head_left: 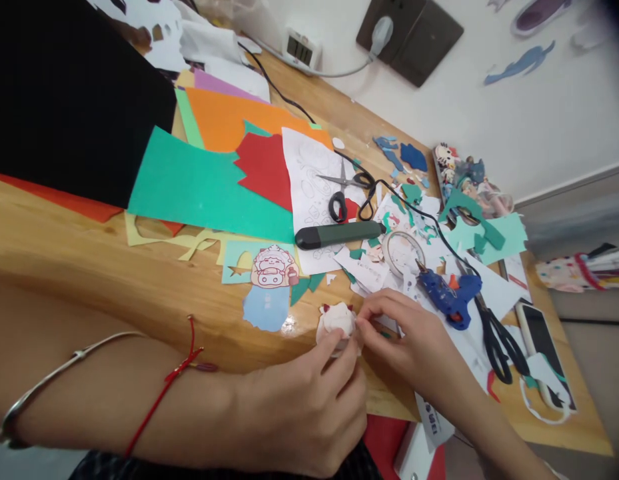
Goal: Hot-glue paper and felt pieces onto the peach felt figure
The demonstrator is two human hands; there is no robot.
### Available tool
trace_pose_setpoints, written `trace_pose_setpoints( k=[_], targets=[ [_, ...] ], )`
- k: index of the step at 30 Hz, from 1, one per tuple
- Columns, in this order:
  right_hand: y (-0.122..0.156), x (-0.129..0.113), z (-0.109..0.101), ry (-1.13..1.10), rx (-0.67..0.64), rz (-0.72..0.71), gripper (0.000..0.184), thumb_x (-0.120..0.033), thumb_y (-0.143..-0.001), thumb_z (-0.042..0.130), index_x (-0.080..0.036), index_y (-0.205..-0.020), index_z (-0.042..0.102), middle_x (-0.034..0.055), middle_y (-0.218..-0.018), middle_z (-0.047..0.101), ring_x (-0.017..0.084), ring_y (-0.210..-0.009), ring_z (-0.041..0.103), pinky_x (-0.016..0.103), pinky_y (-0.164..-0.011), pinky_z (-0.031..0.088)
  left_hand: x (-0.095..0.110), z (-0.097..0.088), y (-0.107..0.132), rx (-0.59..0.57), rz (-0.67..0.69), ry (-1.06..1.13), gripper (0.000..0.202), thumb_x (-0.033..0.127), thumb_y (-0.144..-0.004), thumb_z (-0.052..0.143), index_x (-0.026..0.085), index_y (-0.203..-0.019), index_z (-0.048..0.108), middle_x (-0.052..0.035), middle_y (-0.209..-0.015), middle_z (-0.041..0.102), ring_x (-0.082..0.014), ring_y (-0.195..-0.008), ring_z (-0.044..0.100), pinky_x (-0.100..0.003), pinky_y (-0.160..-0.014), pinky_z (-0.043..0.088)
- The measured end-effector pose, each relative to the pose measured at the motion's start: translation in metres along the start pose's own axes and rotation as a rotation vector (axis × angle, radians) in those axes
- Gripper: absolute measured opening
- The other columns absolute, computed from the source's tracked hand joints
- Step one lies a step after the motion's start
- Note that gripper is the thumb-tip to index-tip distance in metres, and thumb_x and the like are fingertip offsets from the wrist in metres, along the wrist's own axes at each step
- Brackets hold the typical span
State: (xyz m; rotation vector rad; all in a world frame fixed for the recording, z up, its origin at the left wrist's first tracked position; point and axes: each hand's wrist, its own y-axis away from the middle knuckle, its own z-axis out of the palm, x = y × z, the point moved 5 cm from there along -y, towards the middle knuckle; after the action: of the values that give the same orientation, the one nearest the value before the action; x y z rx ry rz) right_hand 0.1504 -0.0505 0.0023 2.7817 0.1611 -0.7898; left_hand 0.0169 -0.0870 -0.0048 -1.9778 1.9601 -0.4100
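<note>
A small white layered cutout figure [335, 319] with two dark red bits on its top edge lies near the table's front edge. My left hand [309, 407] pinches its lower part between thumb and fingers, which hide some of it. At the figure's right edge, my right hand [414, 340] has thumb and index finger pressed together on the rim. A printed paper character [274, 267] lies to the left, overlapping a light blue piece [266, 308]. Beyond the hands rests a dark green craft pen or cutter [339, 235].
Coloured sheets, among them a green one [209, 187] and an orange one [229, 117], cover the left. Small scissors [342, 190], a tape roll [403, 253], a blue glue gun [452, 293], black-handled scissors [502, 343] and a phone [544, 347] lie beyond and right, among scraps.
</note>
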Motion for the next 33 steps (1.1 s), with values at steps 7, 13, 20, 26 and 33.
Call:
trace_pose_setpoints(
  k=[7,13,20,26,33],
  targets=[
    [-0.006,0.003,0.002,-0.044,-0.081,0.083,0.013,-0.019,-0.085,0.048,-0.020,-0.074,0.055,0.0001,-0.081,0.056,0.013,-0.077,0.054,0.027,-0.071,0.043,0.000,0.002,0.001,-0.010,-0.014,0.005,0.031,0.018,-0.090,0.037,0.009,-0.106,0.062,-0.0145,-0.107,0.063,-0.0369,-0.106,0.057,-0.049,-0.087,0.048],
    [-0.008,0.002,0.000,0.000,-0.065,0.091,0.014,-0.021,-0.083,0.050,-0.020,-0.073,0.059,0.0006,-0.078,0.060,0.014,-0.075,0.057,0.028,-0.069,0.044,0.000,0.002,0.000,-0.007,-0.004,0.009,0.032,0.018,-0.090,0.036,0.010,-0.107,0.062,-0.0136,-0.108,0.063,-0.0352,-0.105,0.058,-0.048,-0.088,0.049],
    [-0.004,0.001,-0.012,-0.028,-0.040,0.082,0.009,-0.023,-0.084,0.051,-0.022,-0.080,0.059,0.0001,-0.079,0.066,0.013,-0.072,0.062,0.024,-0.066,0.049,0.004,0.004,-0.001,0.001,-0.070,0.016,0.033,0.017,-0.090,0.034,0.010,-0.104,0.063,-0.0141,-0.108,0.064,-0.0373,-0.109,0.055,-0.050,-0.087,0.049],
    [0.011,-0.004,-0.011,0.016,0.054,0.010,0.008,-0.020,-0.085,0.050,-0.024,-0.078,0.047,-0.0025,-0.084,0.068,0.010,-0.079,0.065,0.020,-0.065,0.049,0.003,0.003,-0.001,-0.002,-0.034,0.009,0.033,0.018,-0.090,0.035,0.009,-0.106,0.062,-0.0150,-0.109,0.063,-0.0381,-0.110,0.054,-0.049,-0.086,0.050],
    [0.017,-0.008,-0.006,0.153,0.041,-0.090,0.011,-0.018,-0.087,0.048,-0.023,-0.077,0.044,0.0003,-0.085,0.067,0.013,-0.081,0.065,0.023,-0.065,0.048,0.004,0.002,0.001,0.002,-0.008,-0.008,0.033,0.019,-0.090,0.037,0.008,-0.108,0.061,-0.0160,-0.109,0.063,-0.0377,-0.107,0.057,-0.048,-0.085,0.051]
  ],
)
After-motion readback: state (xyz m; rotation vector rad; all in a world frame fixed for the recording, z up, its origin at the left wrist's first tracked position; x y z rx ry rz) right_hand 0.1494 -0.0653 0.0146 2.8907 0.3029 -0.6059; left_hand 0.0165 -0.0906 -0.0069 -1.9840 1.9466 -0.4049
